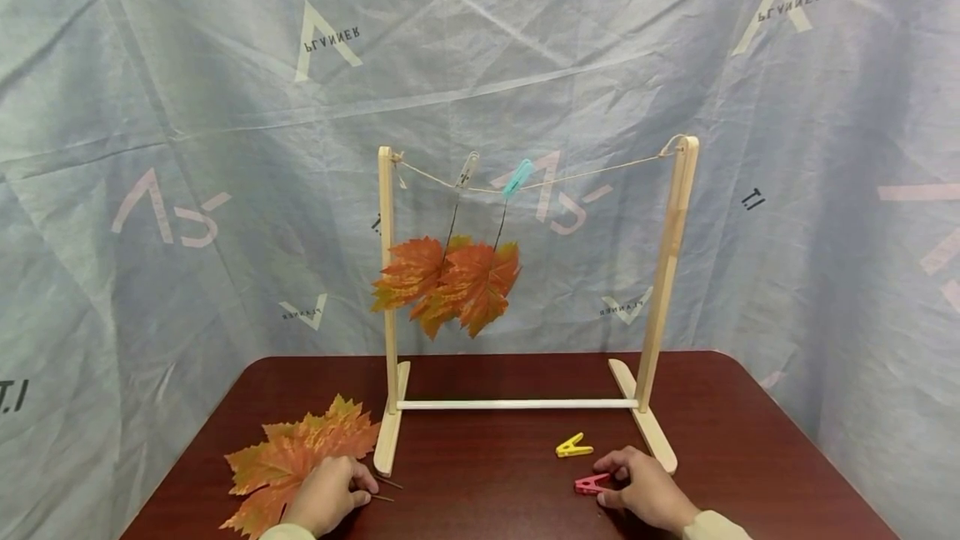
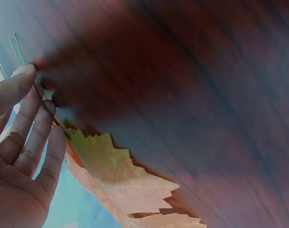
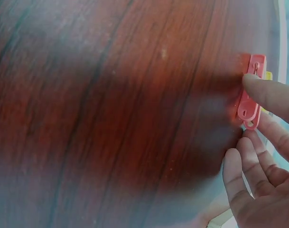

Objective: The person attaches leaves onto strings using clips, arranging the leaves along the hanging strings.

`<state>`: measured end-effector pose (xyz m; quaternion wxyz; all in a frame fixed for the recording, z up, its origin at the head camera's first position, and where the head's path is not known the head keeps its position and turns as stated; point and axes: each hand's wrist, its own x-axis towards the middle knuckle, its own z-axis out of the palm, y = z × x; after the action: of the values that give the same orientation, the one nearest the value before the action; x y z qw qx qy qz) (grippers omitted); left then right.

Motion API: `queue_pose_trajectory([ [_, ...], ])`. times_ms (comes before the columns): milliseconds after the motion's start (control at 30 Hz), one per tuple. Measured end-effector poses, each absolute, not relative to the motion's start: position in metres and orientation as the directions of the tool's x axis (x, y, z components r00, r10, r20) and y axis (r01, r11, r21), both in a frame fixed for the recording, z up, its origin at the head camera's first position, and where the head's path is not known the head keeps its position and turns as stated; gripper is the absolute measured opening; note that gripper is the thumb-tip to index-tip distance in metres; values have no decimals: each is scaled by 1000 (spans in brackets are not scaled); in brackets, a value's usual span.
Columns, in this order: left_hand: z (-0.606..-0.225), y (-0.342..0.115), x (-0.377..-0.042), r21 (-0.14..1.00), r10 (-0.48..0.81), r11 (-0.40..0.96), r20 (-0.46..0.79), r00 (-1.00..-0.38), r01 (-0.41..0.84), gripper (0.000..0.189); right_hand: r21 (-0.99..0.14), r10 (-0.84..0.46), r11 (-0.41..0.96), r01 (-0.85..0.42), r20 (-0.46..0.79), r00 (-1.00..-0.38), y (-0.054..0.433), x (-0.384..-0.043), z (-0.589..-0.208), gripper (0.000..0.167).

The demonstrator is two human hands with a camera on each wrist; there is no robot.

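Note:
Thumb and forefinger of my left hand (image 1: pixel 330 494) pinch the thin stem (image 2: pixel 45 105) of an orange artificial maple leaf (image 2: pixel 116 178) at the table's left. Two stem ends stick out past the thumb in the left wrist view, and orange leaves (image 1: pixel 281 458) spread beside and under the hand. Over on the right, my right hand (image 1: pixel 648 490) grips a pink-red clothespin (image 3: pixel 251 97) between thumb and fingers, close to the tabletop. A yellow clothespin (image 1: pixel 574 446) lies just beyond it.
A wooden frame (image 1: pixel 667 273) with a white crossbar (image 1: pixel 517 404) stands on the dark red table (image 1: pixel 480 490). From its sagging string (image 1: pixel 600 173) hang two maple leaves (image 1: pixel 480 286), held by a grey clothespin (image 1: pixel 467 171) and a turquoise clothespin (image 1: pixel 518 178). Grey cloth (image 1: pixel 480 40) hangs behind.

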<state>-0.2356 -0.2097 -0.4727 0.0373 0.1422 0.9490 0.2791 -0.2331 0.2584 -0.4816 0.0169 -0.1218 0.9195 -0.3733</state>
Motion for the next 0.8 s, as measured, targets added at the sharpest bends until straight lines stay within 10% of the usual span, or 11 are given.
queue_pose_trajectory([
  [800, -469, -214, -242, 556, 434, 720, 106, -895, 415, 14, -776, -222, 605, -177, 49, -974, 262, -230, -480, 20],
])
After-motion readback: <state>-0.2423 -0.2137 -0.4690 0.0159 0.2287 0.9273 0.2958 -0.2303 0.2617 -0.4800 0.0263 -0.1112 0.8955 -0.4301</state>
